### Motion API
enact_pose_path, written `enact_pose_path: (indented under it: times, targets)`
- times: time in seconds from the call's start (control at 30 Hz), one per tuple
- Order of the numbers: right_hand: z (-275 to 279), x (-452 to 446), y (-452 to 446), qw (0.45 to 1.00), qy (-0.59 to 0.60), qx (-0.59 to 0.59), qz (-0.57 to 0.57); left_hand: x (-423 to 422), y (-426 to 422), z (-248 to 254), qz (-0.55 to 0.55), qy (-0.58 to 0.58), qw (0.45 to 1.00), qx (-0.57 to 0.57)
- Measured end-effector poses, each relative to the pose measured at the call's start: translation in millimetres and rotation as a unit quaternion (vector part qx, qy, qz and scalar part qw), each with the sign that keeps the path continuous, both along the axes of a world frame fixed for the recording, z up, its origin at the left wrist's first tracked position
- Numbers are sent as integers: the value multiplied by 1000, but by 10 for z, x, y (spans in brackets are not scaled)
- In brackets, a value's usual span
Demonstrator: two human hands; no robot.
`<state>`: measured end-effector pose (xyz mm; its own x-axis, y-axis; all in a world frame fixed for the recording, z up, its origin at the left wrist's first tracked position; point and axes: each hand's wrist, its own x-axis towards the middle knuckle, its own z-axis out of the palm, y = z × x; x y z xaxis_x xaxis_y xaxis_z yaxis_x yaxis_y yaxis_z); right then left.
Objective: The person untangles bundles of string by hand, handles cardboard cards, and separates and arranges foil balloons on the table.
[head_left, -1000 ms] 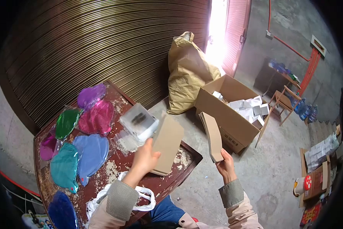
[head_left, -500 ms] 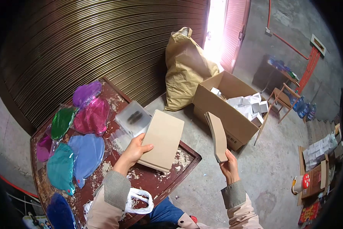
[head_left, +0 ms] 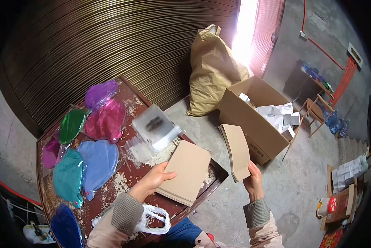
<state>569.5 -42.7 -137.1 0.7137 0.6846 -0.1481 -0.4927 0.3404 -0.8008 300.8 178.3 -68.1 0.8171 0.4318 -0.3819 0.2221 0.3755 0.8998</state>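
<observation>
Well apart, both hands were clamped on cardboard. The left hand [head_left: 155, 178] gripped a wide stack [head_left: 189, 168] by its left edge, thumb on top, above the table [head_left: 119, 182]; whether they touched, I couldn't tell. The right hand [head_left: 254, 178] pinched a narrow stack [head_left: 236, 149] near its lower end, before a carton [head_left: 247, 120] holding small white boxes [head_left: 277, 118].
</observation>
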Motion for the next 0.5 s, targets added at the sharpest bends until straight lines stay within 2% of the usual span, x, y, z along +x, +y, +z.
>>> enact_pose_path:
  times: [0.17, 0.37, 0.47, 0.5]
  targets:
    - [2, -61, 81, 1000, 19, 3, -4, 6, 191, 81, -25, -36, 998, 39]
    - [62, -83, 157, 1000, 3, 19, 11, 701, 550, -139, -34, -70, 991, 113]
    - [115, -60, 146, 1000, -16, 16, 19, 877, 683, -184, -51, -6, 982, 182]
    - [138, -47, 149, 1000, -27, 3, 16, 898, 691, -170, -61, 21, 968, 241]
